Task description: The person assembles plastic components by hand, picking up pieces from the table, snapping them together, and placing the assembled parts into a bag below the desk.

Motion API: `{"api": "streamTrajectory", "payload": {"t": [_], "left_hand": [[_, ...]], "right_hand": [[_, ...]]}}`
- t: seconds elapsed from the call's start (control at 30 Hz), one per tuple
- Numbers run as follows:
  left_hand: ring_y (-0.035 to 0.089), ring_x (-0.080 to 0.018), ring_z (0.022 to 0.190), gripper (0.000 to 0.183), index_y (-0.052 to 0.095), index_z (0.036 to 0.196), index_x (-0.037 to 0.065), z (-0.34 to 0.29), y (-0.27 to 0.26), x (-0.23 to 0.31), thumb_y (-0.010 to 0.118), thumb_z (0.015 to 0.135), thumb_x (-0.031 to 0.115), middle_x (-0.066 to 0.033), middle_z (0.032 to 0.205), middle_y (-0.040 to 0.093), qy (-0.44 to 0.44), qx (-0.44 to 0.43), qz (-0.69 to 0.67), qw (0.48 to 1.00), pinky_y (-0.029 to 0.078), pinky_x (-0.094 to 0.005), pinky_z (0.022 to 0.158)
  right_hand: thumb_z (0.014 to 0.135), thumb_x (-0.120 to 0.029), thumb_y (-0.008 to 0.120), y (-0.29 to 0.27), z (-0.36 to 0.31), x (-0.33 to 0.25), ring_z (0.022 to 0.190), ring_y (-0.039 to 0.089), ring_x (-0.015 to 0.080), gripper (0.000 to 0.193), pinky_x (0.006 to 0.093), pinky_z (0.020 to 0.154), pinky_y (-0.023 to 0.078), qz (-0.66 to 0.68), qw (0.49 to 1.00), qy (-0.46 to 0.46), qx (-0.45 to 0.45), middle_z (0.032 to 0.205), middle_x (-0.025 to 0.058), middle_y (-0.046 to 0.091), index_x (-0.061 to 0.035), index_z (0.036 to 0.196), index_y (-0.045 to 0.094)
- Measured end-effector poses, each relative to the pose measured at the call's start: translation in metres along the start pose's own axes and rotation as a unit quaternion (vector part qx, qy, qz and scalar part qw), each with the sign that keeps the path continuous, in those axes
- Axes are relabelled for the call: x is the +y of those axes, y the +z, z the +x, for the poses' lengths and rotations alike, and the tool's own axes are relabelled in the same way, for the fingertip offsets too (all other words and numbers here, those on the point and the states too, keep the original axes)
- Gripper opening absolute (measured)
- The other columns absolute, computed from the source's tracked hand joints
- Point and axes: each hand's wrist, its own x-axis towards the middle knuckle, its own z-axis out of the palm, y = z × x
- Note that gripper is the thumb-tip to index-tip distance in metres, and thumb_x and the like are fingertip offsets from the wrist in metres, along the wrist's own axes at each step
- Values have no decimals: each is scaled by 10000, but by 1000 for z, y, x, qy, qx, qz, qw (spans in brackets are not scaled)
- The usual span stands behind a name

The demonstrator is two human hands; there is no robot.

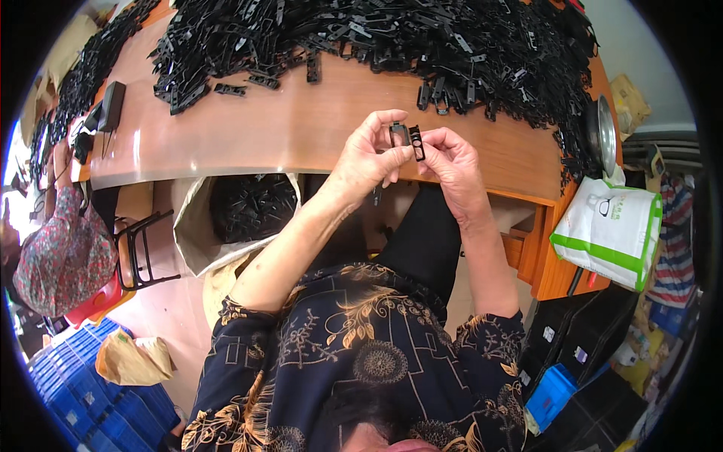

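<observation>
Above the near edge of the table, my left hand (360, 160) pinches a small black plastic frame (399, 134) between thumb and fingers. Close beside it, my right hand (456, 167) is closed on a narrow black plastic piece (417, 145) with openings in it. The two pieces are side by side; whether they touch or are joined, I cannot tell. A big heap of black plastic parts (361, 45) covers the far side of the wooden table (226, 128), with a few parts lying loose along its near edge.
Below the table edge, left of my arm, a white sack (197, 233) holds black parts. At right are a metal bowl (605, 135), a white-and-green bag (606, 233) and black crates (580, 324). Blue crates (83, 384) stand lower left, near a person in a flowered top (68, 256).
</observation>
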Motion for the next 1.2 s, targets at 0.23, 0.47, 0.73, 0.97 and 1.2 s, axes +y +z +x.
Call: {"api": "streamTrajectory", "payload": {"t": [0.23,0.47,0.73,0.97,1.2], "left_hand": [[647,-88,802,496,394,1375,25,-20,1,2,607,927,35,-47,1014,597,87,-34,180,979,441,-174,486],[651,-118,772,348,506,1234,-4,-22,-6,-2,622,906,-14,-64,913,632,30,4,150,988,528,-255,723],[604,-40,664,293,589,1117,47,-23,-17,-10,736,869,101,-10,832,662,46,13,183,982,430,-166,504],[617,-55,636,295,563,1069,47,-35,-31,-14,756,863,133,12,748,615,41,76,111,990,421,-168,463],[608,-73,640,219,564,1004,7,-81,-60,3,716,883,109,-32,785,621,-27,180,154,971,495,-231,581]], "right_hand": [[941,-62,638,6,-3,2,747,583,20,49,199,629,480,-140,990,-9,19,845,-14,648,-26,913,619],[929,-12,628,4,-7,3,732,612,51,32,227,631,507,-233,972,4,17,812,-2,641,-11,928,596],[882,25,630,13,-11,0,694,611,123,83,276,624,490,-379,919,-105,-16,790,63,630,2,955,598],[841,22,654,36,-15,-6,737,641,253,239,340,661,499,-437,881,-160,-85,859,140,634,17,1079,626],[828,4,677,72,-16,34,871,684,318,260,363,761,544,-378,911,-135,-94,971,176,688,17,1086,651]]}}
